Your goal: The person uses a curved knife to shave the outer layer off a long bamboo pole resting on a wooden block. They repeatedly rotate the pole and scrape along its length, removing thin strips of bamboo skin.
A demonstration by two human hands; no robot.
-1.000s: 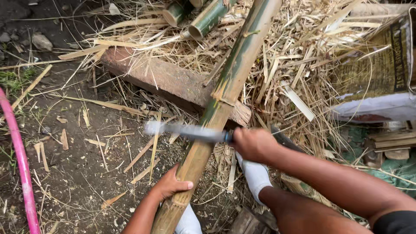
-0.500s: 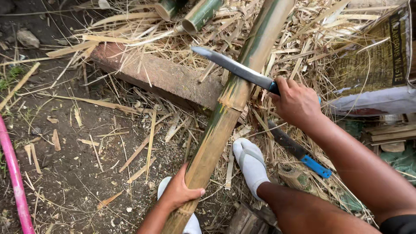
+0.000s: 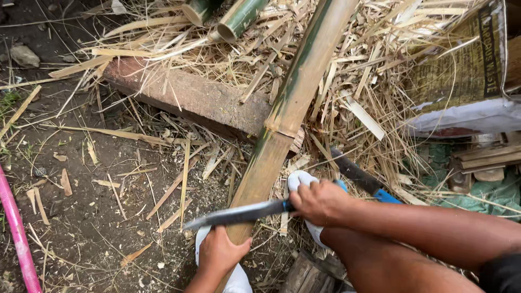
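Observation:
A long bamboo pole (image 3: 287,108) slants from the top right down to the bottom middle, resting across a reddish wooden block (image 3: 184,95). My left hand (image 3: 220,252) grips the pole's near end. My right hand (image 3: 320,202) is closed on the handle of a long knife (image 3: 239,213). Its blade lies across the pole just above my left hand, tip pointing left. The blade edge touches the pole's surface.
Bamboo shavings and strips cover the dirt ground. Cut green bamboo tubes (image 3: 239,19) lie at the top. A blue-handled saw (image 3: 361,176) lies to the right of the pole, a printed sack (image 3: 461,81) at the right. A pink hose (image 3: 19,239) runs along the left edge. My foot wears a white sandal (image 3: 298,179).
My right hand has swung the knife down from a raised position near the pole's middle to the pole's lower part, just above my left hand.

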